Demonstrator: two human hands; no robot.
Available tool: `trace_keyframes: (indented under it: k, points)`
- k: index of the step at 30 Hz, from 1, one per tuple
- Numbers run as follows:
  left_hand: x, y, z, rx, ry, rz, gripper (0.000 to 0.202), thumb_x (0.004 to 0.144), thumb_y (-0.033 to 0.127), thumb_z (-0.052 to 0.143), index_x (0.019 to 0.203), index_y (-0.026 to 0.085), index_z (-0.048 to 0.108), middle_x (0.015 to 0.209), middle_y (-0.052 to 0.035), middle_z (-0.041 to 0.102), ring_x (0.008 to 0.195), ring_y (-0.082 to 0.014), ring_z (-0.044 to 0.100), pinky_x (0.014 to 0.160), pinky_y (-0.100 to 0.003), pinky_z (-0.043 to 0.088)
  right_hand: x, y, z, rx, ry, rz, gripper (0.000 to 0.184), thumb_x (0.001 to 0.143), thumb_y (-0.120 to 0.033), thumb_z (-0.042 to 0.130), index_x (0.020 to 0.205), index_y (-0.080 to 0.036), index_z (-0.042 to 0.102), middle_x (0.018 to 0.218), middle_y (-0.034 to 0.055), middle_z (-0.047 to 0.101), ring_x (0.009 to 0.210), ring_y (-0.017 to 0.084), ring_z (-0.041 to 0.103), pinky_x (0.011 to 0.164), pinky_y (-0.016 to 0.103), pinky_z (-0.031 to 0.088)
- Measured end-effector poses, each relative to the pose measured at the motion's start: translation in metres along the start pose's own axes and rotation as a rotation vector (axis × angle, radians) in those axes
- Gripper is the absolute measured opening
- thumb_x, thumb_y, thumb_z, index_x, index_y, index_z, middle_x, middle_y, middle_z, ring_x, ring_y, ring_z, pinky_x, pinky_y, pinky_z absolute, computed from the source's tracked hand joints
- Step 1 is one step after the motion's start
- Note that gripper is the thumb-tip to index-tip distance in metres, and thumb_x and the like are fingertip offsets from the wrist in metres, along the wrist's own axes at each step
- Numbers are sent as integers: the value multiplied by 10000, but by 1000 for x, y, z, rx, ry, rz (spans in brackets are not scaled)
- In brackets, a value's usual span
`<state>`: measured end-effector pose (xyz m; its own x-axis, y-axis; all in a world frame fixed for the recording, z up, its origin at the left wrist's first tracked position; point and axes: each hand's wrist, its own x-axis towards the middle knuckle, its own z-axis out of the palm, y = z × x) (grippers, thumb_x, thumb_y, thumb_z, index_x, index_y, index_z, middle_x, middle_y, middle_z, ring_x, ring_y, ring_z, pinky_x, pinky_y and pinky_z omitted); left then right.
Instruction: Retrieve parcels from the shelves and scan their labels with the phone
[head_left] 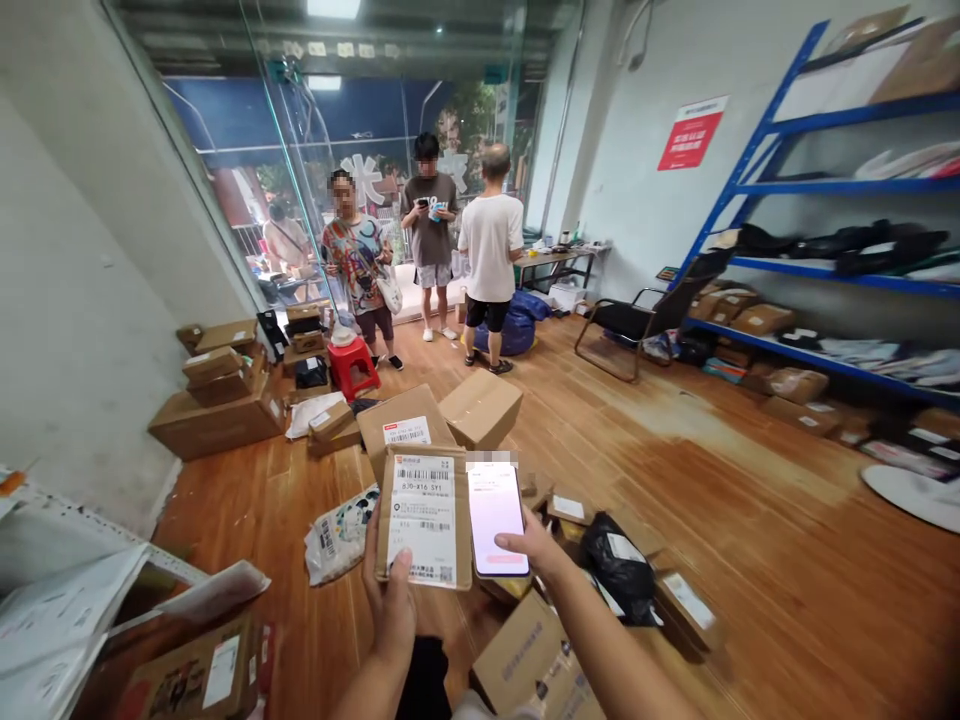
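Left hand (391, 600) grips flat brown cardboard parcel (426, 515); right hand (537, 546) clasps slim pink-screened phone (495, 512). We judge parcel light, stiff; phone slick, fragile; edges best for both.

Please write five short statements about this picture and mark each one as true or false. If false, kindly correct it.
1. The left hand holds a labelled parcel. True.
2. The right hand is empty. False: it holds a phone.
3. The phone's screen is lit. True.
4. A red stool stands on the wooden floor. True.
5. The shelf frame is yellow. False: it is blue.
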<state>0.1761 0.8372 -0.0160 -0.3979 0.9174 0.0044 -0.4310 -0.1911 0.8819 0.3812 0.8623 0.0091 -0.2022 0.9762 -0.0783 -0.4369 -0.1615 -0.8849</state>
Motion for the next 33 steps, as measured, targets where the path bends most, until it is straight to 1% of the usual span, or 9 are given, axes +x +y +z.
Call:
trace_keyframes:
  k: [2,6,10,14,18,22,26,29,33]
  points:
    - [50,-5,-6,14,25,-24,666,753,483,734,1324,182,571,1208,-123,692,1128,-301,650,1022,-436,503,47,8,11,6,10,-9,737,397,-425,970,1009,-207,620,917,120,770,838,330,735,782,502,594]
    - [158,-4,-12,-7,49,-92,766,718,477,773,1392,219,516,1155,-105,715,1065,-288,679,974,-433,531,145,21,34,26,50,-43,766,368,-424,974,1007,-209,611,926,124,769,850,343,733,752,499,596]
    - [258,13,-1,-22,-2,-120,703,704,449,777,1332,196,585,1120,-101,730,1126,-295,656,1006,-411,515,234,24,57,82,48,-31,750,427,-409,961,1043,-209,582,899,117,772,815,317,739,717,460,594]
    - [349,23,29,-85,26,-139,559,657,403,790,1149,163,674,1038,-89,747,1091,-293,668,981,-405,525,314,17,66,120,50,-28,742,473,-377,942,1078,-195,552,881,105,772,810,291,743,693,398,581]
    - [430,14,69,-109,56,-146,411,588,340,792,941,158,686,919,-59,748,958,-267,697,890,-378,552,395,6,55,120,85,-42,738,483,-366,928,1093,-183,558,927,126,770,839,300,737,717,417,576]
    - [506,3,107,-101,-7,-53,387,614,356,754,934,149,689,968,-76,739,994,-260,677,945,-400,520,477,-12,42,129,43,-81,681,513,-369,914,1076,-176,583,937,114,772,798,263,733,707,387,580]
    - [578,6,138,-134,12,-21,410,569,354,763,912,142,686,961,-73,735,995,-253,670,966,-399,499,557,-35,43,134,-44,-80,668,513,-373,905,1067,-150,605,919,121,770,754,254,731,699,376,581]
    - [629,15,156,-149,6,22,419,543,343,781,897,137,696,923,-55,735,924,-217,673,900,-343,516,612,-50,50,127,-49,-73,693,484,-391,900,1059,-148,599,850,109,768,717,264,728,660,374,575]
    - [697,22,170,-145,-12,24,420,528,326,793,895,142,708,911,-35,735,818,-182,669,775,-295,533,678,-64,63,111,-36,-83,706,479,-396,890,1073,-162,588,818,89,766,733,273,730,657,375,567]
